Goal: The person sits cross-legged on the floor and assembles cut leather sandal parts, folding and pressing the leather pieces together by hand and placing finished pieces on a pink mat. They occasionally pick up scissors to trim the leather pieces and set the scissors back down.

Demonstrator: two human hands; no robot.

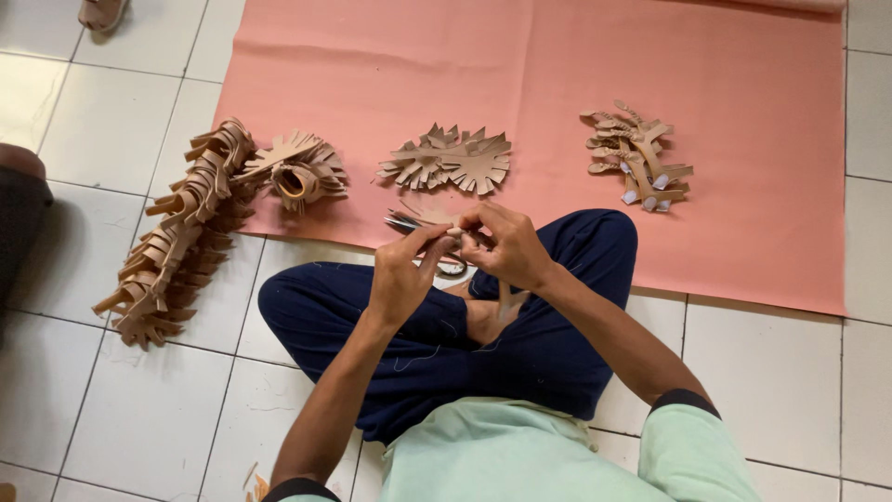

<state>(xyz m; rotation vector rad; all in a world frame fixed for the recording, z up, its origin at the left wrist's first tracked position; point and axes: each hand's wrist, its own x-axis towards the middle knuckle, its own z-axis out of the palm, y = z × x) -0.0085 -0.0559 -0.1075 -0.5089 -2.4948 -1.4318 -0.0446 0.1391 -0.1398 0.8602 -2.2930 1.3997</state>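
I sit cross-legged on a tiled floor in dark blue trousers. My left hand (401, 271) and my right hand (506, 246) meet above my knees, both pinching a tan cut-out piece with fringed edges (420, 218). A loop of scissors handle (452, 269) shows just under my fingers; whether a hand touches it I cannot tell. Beyond my hands a pile of flat tan cut-outs (448, 159) lies on a pink sheet (743, 112).
A long row of stacked tan looped pieces (177, 237) runs along the left, half on the tiles. A curled bunch (299, 170) lies beside it. Another tan pile with small white tabs (636, 156) sits at the right. Someone's foot (100, 13) shows top left.
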